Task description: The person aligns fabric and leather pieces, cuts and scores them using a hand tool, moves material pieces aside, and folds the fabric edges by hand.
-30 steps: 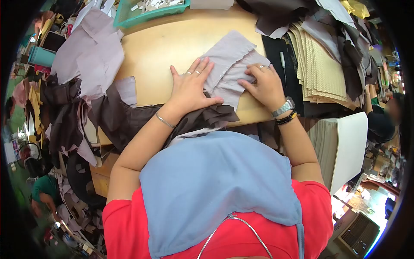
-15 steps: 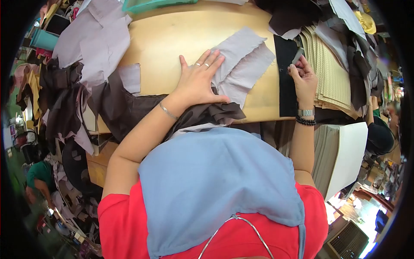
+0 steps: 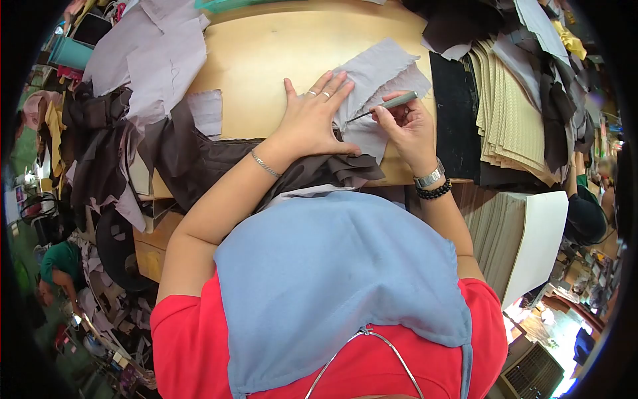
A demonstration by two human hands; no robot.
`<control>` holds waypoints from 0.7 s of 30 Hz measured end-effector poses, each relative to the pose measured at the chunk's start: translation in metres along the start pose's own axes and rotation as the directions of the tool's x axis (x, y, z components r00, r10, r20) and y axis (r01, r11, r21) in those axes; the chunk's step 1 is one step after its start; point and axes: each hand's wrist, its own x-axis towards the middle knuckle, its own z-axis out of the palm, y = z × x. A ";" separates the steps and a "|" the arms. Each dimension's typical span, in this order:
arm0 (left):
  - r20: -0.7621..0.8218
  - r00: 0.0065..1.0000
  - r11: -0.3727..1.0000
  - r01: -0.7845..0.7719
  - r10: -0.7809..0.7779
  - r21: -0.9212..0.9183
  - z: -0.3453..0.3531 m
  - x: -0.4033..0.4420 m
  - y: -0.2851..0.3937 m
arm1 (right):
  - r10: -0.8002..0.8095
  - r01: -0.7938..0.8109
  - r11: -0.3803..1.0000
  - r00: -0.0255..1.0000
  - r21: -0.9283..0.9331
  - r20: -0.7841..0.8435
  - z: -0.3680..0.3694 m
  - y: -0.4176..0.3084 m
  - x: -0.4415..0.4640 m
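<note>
Your left hand (image 3: 311, 126) lay released, fingers spread, its fingertips at the edge of the pale grey fabric piece (image 3: 382, 63) and its thumb by the dark brown fabric (image 3: 332, 167). Your right hand (image 3: 407, 125) grasped a grey-handled pointed tool (image 3: 399, 101), its thin tip down at the fabric piece, between your hands. That piece lay creased on the wooden tabletop (image 3: 256, 73), left of the black strip (image 3: 455, 113) and the stacked cream textured sheets (image 3: 508, 113).

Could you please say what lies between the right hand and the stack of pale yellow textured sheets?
The head view shows a flat black strip between the right hand and the stack.
</note>
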 end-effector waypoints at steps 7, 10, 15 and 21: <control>-0.008 1.000 1.000 -0.008 0.008 -0.005 0.000 0.000 -0.001 | 0.031 -0.028 0.998 0.998 -0.061 0.050 0.002 0.003 0.004; -0.012 1.000 1.000 -0.007 0.007 -0.002 0.001 0.000 -0.001 | 0.086 -0.088 0.996 0.994 0.014 0.067 0.002 0.006 0.006; -0.010 1.000 1.000 -0.006 0.006 0.008 0.002 0.000 -0.001 | 0.143 -0.154 0.982 0.984 0.110 0.106 0.001 0.016 0.008; -0.002 1.000 1.000 -0.004 0.004 0.012 0.002 0.001 -0.001 | 0.199 -0.226 0.965 0.961 0.129 0.192 -0.010 0.017 0.013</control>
